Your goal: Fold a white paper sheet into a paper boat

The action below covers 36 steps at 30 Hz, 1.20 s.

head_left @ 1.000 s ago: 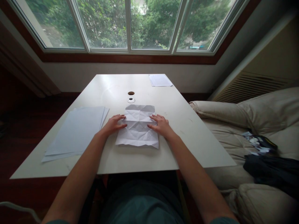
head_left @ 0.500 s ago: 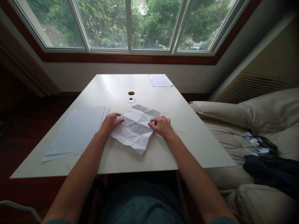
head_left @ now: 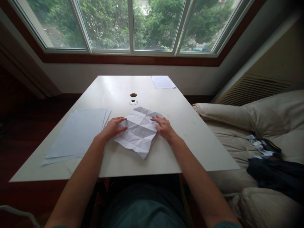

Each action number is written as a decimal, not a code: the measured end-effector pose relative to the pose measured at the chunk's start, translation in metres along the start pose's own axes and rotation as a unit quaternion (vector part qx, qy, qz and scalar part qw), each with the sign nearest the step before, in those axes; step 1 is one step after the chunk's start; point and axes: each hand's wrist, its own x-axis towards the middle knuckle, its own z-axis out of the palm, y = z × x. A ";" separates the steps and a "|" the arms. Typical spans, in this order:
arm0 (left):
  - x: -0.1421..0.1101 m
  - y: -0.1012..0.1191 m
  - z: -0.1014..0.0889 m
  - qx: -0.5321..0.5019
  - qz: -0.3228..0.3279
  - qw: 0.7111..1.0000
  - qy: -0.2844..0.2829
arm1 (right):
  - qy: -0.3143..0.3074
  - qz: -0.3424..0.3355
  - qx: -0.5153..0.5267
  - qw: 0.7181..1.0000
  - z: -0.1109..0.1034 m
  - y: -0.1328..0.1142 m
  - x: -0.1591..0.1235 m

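A creased white sheet of paper [head_left: 139, 131] lies turned like a diamond in the middle of the white table [head_left: 123, 161]. My left hand [head_left: 113, 126] rests flat on its left corner with the fingers stretched out. My right hand [head_left: 163, 125] lies flat on its right corner, fingers spread. Neither hand grips the sheet; both press it against the tabletop.
A stack of plain white sheets [head_left: 78, 134] lies to the left. Another small sheet [head_left: 162, 81] is at the far right edge. A cable hole [head_left: 133, 95] and its cap [head_left: 133, 102] sit beyond the paper. A cream sofa [head_left: 258, 126] with dark clothing [head_left: 275, 174] stands to the right.
The creased sheet has been turned from square-on to a diamond. My right hand's fingers, curled half a second ago, now lie flat on it.
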 end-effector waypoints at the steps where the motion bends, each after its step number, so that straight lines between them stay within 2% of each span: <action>1: 0.001 -0.001 0.001 0.003 -0.006 1.000 0.000 | 0.000 -0.006 0.008 1.000 -0.003 0.001 0.000; 7: 0.006 -0.009 0.005 0.008 -0.006 1.000 0.016 | -0.029 -0.067 0.041 0.996 -0.017 -0.003 -0.005; 11: 0.009 -0.016 0.008 0.002 0.008 1.000 0.012 | -0.059 -0.056 0.008 0.997 -0.012 -0.008 -0.007; 16: 0.014 -0.020 0.007 -0.004 0.008 1.000 -0.005 | -0.007 -0.009 -0.080 0.997 -0.008 -0.016 -0.010; 20: 0.012 -0.010 0.002 0.052 0.008 0.998 0.034 | 0.012 0.000 -0.104 0.994 -0.008 -0.019 -0.010; 25: 0.004 0.009 -0.007 0.134 -0.072 0.983 0.099 | 0.011 -0.002 -0.101 0.995 -0.003 -0.020 -0.008; 29: 0.001 0.008 -0.015 0.133 -0.167 0.967 0.138 | 0.028 -0.021 -0.117 0.992 0.000 -0.021 -0.008; 31: 0.000 0.002 -0.020 0.109 -0.203 0.966 0.113 | 0.026 -0.058 -0.117 0.991 0.002 -0.022 -0.008; 33: -0.001 -0.004 -0.024 0.082 -0.227 0.968 0.067 | -0.001 -0.101 -0.113 0.988 0.005 -0.021 -0.008; 36: -0.003 -0.009 -0.028 0.014 -0.228 0.973 0.023 | -0.054 -0.125 -0.108 0.985 0.011 -0.023 -0.007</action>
